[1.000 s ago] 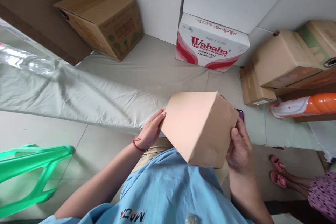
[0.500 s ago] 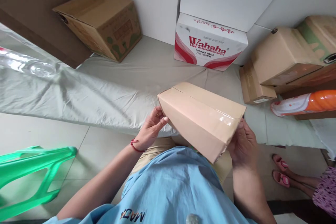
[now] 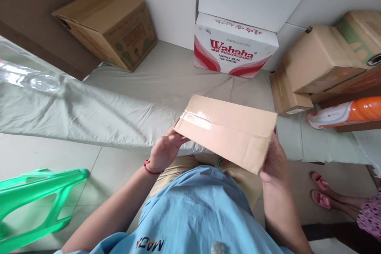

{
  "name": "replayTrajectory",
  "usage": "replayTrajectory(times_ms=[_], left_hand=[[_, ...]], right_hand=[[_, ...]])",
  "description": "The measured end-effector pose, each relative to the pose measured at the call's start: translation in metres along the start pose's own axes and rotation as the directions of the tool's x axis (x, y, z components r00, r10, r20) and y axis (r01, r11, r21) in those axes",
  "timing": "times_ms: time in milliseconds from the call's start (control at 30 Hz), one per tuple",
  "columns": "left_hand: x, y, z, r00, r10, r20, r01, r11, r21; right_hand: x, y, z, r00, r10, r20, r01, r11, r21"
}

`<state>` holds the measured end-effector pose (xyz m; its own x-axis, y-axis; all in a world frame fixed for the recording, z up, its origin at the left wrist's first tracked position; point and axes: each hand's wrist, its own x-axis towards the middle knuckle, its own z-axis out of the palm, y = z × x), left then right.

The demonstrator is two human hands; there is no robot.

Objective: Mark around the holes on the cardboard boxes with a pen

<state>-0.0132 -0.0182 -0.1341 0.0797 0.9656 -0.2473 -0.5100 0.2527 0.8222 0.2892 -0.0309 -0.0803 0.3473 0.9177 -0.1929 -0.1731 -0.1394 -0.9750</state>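
A small brown cardboard box is held up in front of my body, over the near edge of the cloth-covered table. One broad face with a strip of shiny tape is turned toward me. My left hand grips the box at its left end, some fingers hidden behind and under it. At the right end my right hand is closed round the edge, its fingertips partly out of sight.
A white and red Wahaha water carton stands against the wall. Cardboard boxes sit at left and right. An orange bottle lies at right, a green plastic stool stands at lower left. Another person's feet show at lower right.
The box has been turned over between my hands, so a different taped face now shows toward me. Both hands stay at its ends; the left one has shifted slightly left and down.
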Motion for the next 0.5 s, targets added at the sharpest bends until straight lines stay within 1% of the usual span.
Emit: replayTrajectory(times_ms=[67, 100, 200, 267, 367, 433, 500], left_hand=[[0.001, 0.001, -0.002, 0.997, -0.067, -0.024, 0.067, 0.997, -0.031], [0.002, 0.001, -0.002, 0.994, -0.101, -0.043, 0.1, 0.994, -0.037], [0.006, -0.004, -0.005, 0.98, -0.177, -0.096, 0.17, 0.983, -0.076], [0.007, -0.008, -0.008, 0.975, -0.194, -0.105, 0.183, 0.977, -0.106], [0.006, -0.011, -0.015, 0.985, -0.158, -0.065, 0.15, 0.982, -0.112], [0.004, -0.01, -0.017, 0.996, -0.087, 0.012, 0.088, 0.993, -0.084], [0.003, -0.008, -0.016, 0.996, -0.008, 0.089, 0.012, 0.999, -0.043]], right_hand=[[-0.006, 0.0, 0.002, 0.999, -0.031, -0.03, 0.031, 0.999, -0.009], [-0.01, -0.001, 0.004, 0.999, -0.05, -0.019, 0.05, 0.999, -0.018], [-0.023, -0.005, 0.009, 0.992, -0.086, 0.091, 0.09, 0.995, -0.043], [-0.029, -0.007, 0.01, 0.986, -0.098, 0.138, 0.105, 0.993, -0.045], [-0.027, -0.006, 0.005, 0.983, -0.118, 0.138, 0.126, 0.991, -0.049], [-0.021, -0.003, -0.002, 0.986, -0.129, 0.101, 0.137, 0.988, -0.068], [-0.012, 0.001, -0.009, 0.992, -0.11, 0.067, 0.115, 0.989, -0.088]])
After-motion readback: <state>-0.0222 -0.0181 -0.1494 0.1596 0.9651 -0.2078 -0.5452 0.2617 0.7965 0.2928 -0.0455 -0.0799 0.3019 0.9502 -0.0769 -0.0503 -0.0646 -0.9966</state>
